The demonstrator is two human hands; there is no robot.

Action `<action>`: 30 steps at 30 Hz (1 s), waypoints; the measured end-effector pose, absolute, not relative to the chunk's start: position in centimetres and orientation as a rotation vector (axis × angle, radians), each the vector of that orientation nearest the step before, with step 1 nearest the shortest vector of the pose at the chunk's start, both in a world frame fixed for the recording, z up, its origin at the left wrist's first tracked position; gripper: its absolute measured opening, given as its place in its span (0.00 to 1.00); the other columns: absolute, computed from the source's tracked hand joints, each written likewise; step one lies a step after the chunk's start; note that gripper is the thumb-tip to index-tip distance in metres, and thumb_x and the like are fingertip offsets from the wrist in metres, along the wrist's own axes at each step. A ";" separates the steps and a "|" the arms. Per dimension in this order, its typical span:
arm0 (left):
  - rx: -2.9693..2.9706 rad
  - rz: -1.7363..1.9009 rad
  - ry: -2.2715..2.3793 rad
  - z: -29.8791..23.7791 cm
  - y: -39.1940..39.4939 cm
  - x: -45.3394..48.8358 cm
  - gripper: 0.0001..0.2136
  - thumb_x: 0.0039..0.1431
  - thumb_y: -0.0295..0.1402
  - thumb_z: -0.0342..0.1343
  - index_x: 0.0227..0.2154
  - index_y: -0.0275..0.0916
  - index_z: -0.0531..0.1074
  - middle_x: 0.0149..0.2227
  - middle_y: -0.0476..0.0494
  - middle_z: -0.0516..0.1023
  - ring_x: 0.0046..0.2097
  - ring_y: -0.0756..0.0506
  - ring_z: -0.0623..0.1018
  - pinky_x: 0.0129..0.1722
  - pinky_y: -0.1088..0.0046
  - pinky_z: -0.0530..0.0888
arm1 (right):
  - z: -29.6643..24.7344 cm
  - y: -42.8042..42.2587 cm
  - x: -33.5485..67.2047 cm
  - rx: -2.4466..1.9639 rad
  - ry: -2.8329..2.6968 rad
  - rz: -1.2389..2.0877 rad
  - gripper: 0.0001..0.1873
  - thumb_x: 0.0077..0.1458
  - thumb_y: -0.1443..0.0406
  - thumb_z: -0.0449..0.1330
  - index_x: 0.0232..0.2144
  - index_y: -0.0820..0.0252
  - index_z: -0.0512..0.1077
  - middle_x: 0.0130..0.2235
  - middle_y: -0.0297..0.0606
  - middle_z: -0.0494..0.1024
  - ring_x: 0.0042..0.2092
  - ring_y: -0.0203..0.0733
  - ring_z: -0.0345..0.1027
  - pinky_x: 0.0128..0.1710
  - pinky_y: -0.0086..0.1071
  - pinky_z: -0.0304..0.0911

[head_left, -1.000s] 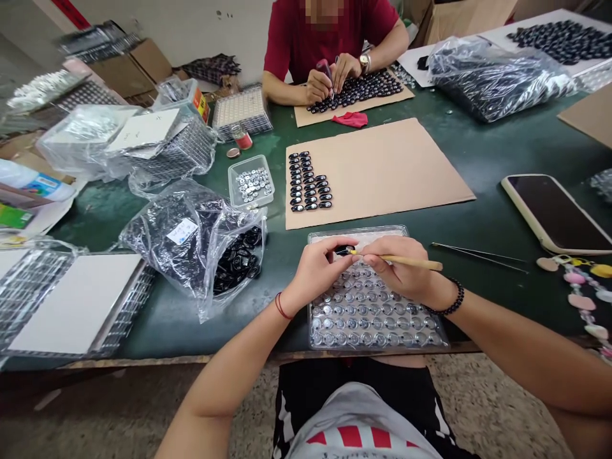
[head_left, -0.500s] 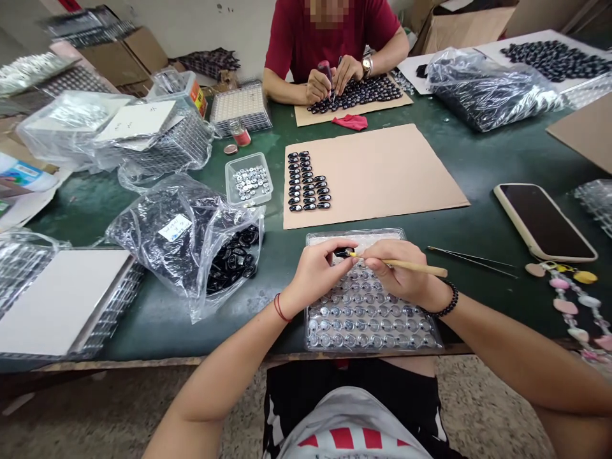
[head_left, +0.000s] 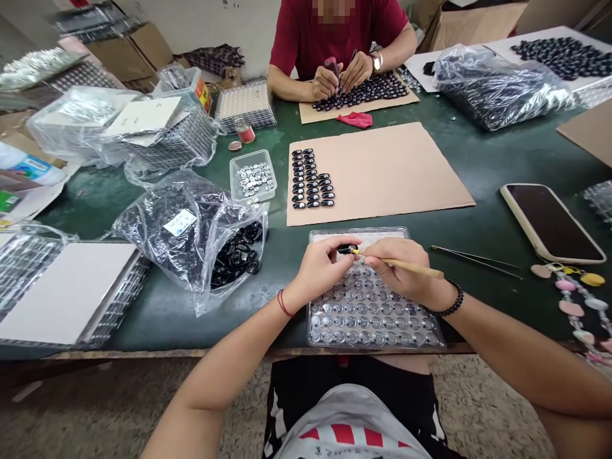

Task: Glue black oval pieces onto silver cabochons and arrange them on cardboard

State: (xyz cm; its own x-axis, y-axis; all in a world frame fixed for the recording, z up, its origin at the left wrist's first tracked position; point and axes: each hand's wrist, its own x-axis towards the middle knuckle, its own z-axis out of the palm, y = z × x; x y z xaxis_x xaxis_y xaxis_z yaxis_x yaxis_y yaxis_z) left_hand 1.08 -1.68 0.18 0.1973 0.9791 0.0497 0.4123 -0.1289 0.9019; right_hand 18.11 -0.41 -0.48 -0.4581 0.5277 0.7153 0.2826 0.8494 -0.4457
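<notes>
My left hand (head_left: 319, 268) pinches a small black oval piece (head_left: 345, 249) above a clear plastic tray (head_left: 373, 319) filled with small round silver parts. My right hand (head_left: 401, 271) grips a thin wooden stick (head_left: 415, 266) whose yellow tip touches the black piece. Both hands hover over the tray's far end, near the table's front edge. Beyond them a brown cardboard sheet (head_left: 392, 169) carries rows of finished black pieces (head_left: 312, 188).
An open plastic bag of black pieces (head_left: 201, 236) lies left of my hands. A small clear box of silver parts (head_left: 252, 178) sits behind it. Tweezers (head_left: 475, 260) and a phone (head_left: 549, 223) lie at right. A person in red (head_left: 342, 44) works across the table.
My hands have kept their hold and stayed over the tray. The view has shifted slightly. The person opposite has moved their hands a little.
</notes>
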 end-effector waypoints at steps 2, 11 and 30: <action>1.617 0.905 1.286 0.4 -1.6 1.1 0.10 0.51 0.29 0.52 0.36 0.37 0.74 0.24 0.49 0.74 0.25 0.52 0.69 0.26 0.77 0.65 | -0.5 -0.5 18.1 -0.579 -2.092 0.345 0.03 0.54 0.69 0.54 0.30 0.60 0.67 0.25 0.35 0.73 0.28 0.35 0.68 0.29 0.29 0.63; 1.409 0.896 1.095 0.8 -1.4 0.8 0.12 0.56 0.35 0.50 0.39 0.36 0.72 0.26 0.45 0.75 0.27 0.52 0.72 0.26 0.77 0.66 | 0.7 0.5 18.1 -0.822 -1.509 1.427 0.14 0.58 0.58 0.48 0.28 0.60 0.65 0.20 0.31 0.68 0.18 0.31 0.62 0.16 0.26 0.59; 1.248 0.975 0.932 0.1 -2.0 1.2 0.10 0.57 0.36 0.48 0.40 0.40 0.58 0.26 0.51 0.70 0.28 0.53 0.70 0.32 0.76 0.66 | 0.6 0.0 16.9 -1.070 -1.839 1.240 0.12 0.51 0.61 0.57 0.38 0.61 0.69 0.30 0.36 0.75 0.32 0.39 0.69 0.34 0.33 0.64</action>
State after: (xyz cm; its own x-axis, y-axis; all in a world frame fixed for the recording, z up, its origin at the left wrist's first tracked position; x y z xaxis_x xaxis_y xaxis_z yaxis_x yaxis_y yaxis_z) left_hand 1.23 -1.95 0.13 0.3193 0.9470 -0.0338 -0.0770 0.0615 0.9951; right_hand 16.87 0.00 0.60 -0.4428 0.8930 0.0801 0.2607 0.2137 -0.9415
